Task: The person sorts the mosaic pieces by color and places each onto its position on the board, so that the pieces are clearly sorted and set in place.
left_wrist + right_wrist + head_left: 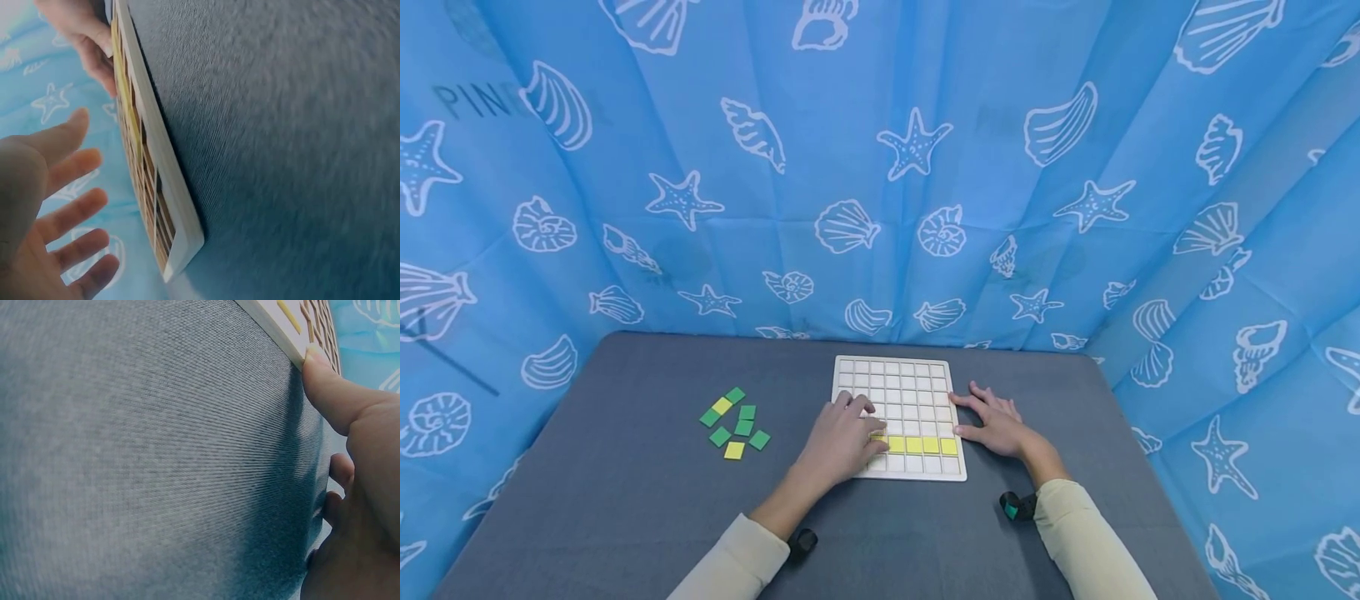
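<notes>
A white grid board (934, 468) lies on the grey table, with a row of yellow tiles (913, 445) in the second row of cells from its near edge. My left hand (841, 439) is above the board's left side and hides part of it. In the left wrist view its fingers (75, 212) are spread, with nothing seen between them. At the board's right edge is my right hand (1000, 427), fingers extended. Its thumb (331, 394) touches the board's side in the right wrist view.
Left of the board, loose green tiles (719, 437) and yellow tiles (734, 451) lie scattered on the grey table (625, 500). Behind the table hangs a blue curtain (865, 283) with shell and starfish prints. Dark bands sit at both wrists.
</notes>
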A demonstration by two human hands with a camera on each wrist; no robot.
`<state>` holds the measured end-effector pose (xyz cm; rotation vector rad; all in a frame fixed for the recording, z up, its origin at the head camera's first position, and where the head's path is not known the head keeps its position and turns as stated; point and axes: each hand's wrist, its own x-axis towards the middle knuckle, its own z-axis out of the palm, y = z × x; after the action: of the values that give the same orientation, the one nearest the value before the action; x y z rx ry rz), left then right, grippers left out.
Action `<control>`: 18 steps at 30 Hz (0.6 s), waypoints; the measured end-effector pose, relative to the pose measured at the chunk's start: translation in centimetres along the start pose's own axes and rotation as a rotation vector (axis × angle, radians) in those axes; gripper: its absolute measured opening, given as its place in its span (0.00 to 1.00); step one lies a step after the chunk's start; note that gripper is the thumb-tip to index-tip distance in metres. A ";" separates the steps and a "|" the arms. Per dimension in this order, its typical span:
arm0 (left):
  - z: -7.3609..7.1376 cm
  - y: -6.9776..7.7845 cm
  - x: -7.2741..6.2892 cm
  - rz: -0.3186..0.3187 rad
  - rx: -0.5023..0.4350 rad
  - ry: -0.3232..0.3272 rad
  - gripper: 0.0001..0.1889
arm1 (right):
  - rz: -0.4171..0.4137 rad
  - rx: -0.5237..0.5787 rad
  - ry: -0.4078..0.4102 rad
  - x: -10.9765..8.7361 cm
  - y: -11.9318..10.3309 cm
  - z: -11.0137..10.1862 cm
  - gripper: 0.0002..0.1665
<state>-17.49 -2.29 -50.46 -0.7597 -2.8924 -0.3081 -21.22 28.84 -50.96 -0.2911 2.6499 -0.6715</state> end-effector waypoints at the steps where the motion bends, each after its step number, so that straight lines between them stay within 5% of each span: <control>1: -0.1 -0.1 0.0 0.000 0.003 0.002 0.20 | -0.002 0.001 0.001 0.0 0.0 0.0 0.41; 18: -1.2 -2.2 -0.9 0.005 -0.023 -0.003 0.40 | 0.007 -0.007 -0.005 0.1 0.0 -0.1 0.42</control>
<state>-17.70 -4.92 -49.81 -0.7714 -2.8939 -0.3413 -21.35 28.87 -50.94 -0.2852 2.6477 -0.6585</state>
